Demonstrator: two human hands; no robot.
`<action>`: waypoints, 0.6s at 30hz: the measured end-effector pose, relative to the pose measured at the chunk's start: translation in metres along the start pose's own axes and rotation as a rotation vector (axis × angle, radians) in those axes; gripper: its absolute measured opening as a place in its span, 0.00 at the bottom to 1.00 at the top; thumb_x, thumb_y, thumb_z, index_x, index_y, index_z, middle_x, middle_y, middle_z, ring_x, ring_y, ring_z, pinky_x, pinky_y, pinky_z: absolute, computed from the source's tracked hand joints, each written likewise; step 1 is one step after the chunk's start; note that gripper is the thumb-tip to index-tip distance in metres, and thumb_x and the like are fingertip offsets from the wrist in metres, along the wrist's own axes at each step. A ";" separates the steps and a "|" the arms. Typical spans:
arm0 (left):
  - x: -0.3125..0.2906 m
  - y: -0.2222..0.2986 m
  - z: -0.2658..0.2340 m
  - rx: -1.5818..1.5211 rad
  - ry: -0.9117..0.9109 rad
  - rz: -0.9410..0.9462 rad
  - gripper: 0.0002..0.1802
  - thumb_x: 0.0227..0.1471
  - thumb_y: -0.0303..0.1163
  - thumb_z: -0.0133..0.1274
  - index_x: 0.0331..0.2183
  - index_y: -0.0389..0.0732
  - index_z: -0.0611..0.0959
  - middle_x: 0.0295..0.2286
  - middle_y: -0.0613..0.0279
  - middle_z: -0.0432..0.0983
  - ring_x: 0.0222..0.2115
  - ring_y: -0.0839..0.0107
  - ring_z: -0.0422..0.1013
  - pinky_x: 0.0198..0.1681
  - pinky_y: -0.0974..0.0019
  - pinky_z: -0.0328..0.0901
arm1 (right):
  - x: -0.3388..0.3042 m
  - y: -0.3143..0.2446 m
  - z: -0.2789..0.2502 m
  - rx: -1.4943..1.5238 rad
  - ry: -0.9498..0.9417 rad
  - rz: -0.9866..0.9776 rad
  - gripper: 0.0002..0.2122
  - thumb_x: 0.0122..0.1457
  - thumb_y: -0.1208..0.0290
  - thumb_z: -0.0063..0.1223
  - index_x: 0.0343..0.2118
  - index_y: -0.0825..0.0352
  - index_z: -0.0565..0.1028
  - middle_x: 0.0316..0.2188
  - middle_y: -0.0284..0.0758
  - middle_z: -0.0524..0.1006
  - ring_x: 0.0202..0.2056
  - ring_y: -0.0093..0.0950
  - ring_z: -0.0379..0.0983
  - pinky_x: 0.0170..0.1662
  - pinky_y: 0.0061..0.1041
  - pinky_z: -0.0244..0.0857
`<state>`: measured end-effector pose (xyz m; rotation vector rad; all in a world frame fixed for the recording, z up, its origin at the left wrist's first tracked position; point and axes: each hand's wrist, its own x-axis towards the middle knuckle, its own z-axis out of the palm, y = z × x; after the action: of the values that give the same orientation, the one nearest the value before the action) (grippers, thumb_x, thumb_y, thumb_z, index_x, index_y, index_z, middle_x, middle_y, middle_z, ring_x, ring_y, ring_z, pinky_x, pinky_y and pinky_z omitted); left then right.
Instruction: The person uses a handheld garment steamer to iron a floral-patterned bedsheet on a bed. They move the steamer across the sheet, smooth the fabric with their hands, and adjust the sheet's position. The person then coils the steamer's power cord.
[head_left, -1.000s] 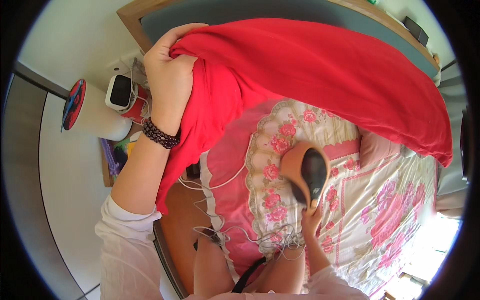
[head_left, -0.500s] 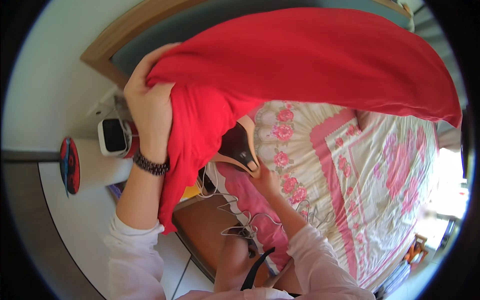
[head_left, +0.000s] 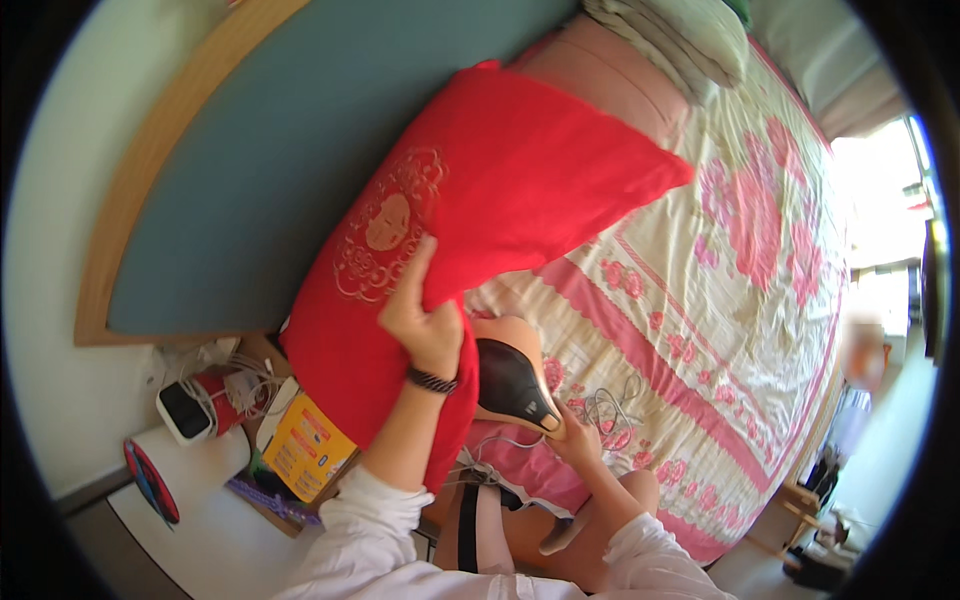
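The left hand pinches the red embroidered cloth over the bed; the right hand wraps the handle of the black-and-tan appliance. Best hold the cloth taut, the loose cable clear

We note a gold-embroidered red fabric pillow, slanted and creased; a black-and-tan rounded handheld appliance sits partly hidden behind its edge.

Yellow package: print too small to read; handheld device: pale logo
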<state>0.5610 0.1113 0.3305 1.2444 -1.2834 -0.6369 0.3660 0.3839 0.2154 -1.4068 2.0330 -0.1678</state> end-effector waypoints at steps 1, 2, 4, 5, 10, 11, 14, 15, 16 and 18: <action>-0.017 -0.035 0.019 0.134 -0.156 0.120 0.32 0.35 0.17 0.45 0.49 0.36 0.77 0.50 0.47 0.71 0.54 0.56 0.65 0.60 0.55 0.56 | -0.013 0.013 -0.001 0.024 0.031 0.042 0.37 0.42 0.61 0.63 0.60 0.49 0.64 0.26 0.44 0.79 0.27 0.44 0.77 0.31 0.41 0.71; -0.034 -0.069 0.039 0.264 -0.308 0.244 0.34 0.39 0.20 0.54 0.54 0.41 0.74 0.55 0.46 0.66 0.58 0.54 0.60 0.62 0.48 0.52 | -0.023 0.024 -0.003 0.044 0.063 0.083 0.37 0.41 0.62 0.64 0.60 0.49 0.64 0.27 0.44 0.79 0.28 0.44 0.77 0.32 0.40 0.72; -0.068 -0.101 0.072 0.797 -0.668 0.229 0.45 0.40 0.30 0.61 0.61 0.52 0.63 0.63 0.50 0.49 0.64 0.54 0.47 0.63 0.37 0.40 | -0.047 0.054 -0.006 0.110 0.159 0.169 0.38 0.40 0.64 0.65 0.60 0.51 0.64 0.28 0.44 0.79 0.29 0.44 0.77 0.33 0.40 0.72; -0.085 -0.139 0.076 0.857 -0.798 0.173 0.50 0.40 0.38 0.64 0.63 0.61 0.58 0.65 0.51 0.40 0.66 0.54 0.38 0.62 0.33 0.34 | -0.057 0.068 -0.003 0.164 0.223 0.201 0.39 0.39 0.65 0.65 0.60 0.52 0.64 0.29 0.45 0.79 0.30 0.45 0.77 0.33 0.40 0.72; -0.092 -0.147 0.100 1.014 -0.811 0.277 0.55 0.35 0.49 0.67 0.63 0.64 0.57 0.64 0.44 0.39 0.66 0.49 0.36 0.61 0.30 0.33 | -0.054 0.118 -0.010 0.341 0.629 0.501 0.26 0.47 0.76 0.60 0.53 0.69 0.70 0.38 0.43 0.79 0.37 0.26 0.76 0.39 0.27 0.69; -0.092 -0.147 0.102 1.025 -0.837 0.290 0.55 0.35 0.50 0.67 0.63 0.64 0.57 0.64 0.44 0.39 0.66 0.49 0.36 0.61 0.30 0.33 | -0.034 0.120 -0.017 0.462 0.701 0.506 0.25 0.49 0.76 0.60 0.52 0.69 0.70 0.36 0.39 0.78 0.35 0.24 0.74 0.37 0.25 0.68; -0.089 -0.159 0.105 0.992 -0.869 0.360 0.55 0.35 0.49 0.67 0.63 0.64 0.56 0.64 0.41 0.39 0.66 0.48 0.34 0.61 0.30 0.31 | 0.039 0.128 -0.042 0.576 0.884 0.428 0.21 0.51 0.74 0.58 0.49 0.70 0.72 0.32 0.31 0.75 0.31 0.21 0.69 0.35 0.21 0.65; -0.084 -0.165 0.106 0.994 -0.897 0.378 0.55 0.35 0.47 0.67 0.63 0.63 0.56 0.64 0.40 0.38 0.66 0.48 0.33 0.61 0.30 0.31 | 0.066 0.129 -0.052 0.769 0.876 0.386 0.20 0.51 0.74 0.58 0.49 0.70 0.72 0.33 0.31 0.75 0.32 0.21 0.70 0.38 0.21 0.64; -0.079 -0.170 0.111 0.994 -0.924 0.397 0.55 0.35 0.46 0.67 0.63 0.62 0.56 0.64 0.40 0.37 0.66 0.48 0.33 0.61 0.31 0.31 | 0.091 0.133 -0.058 0.794 0.904 0.346 0.19 0.52 0.73 0.58 0.48 0.71 0.72 0.34 0.32 0.76 0.34 0.21 0.71 0.39 0.22 0.65; -0.069 -0.181 0.119 1.072 -0.937 0.427 0.54 0.37 0.46 0.66 0.63 0.64 0.56 0.64 0.41 0.39 0.66 0.49 0.33 0.62 0.32 0.31 | 0.132 0.128 -0.078 0.713 0.934 0.331 0.25 0.47 0.73 0.57 0.52 0.70 0.70 0.35 0.42 0.79 0.36 0.32 0.76 0.42 0.29 0.68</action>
<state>0.4813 0.0843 0.1192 1.4366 -2.8189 -0.1480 0.1918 0.3023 0.1613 -0.5329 2.4606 -1.4551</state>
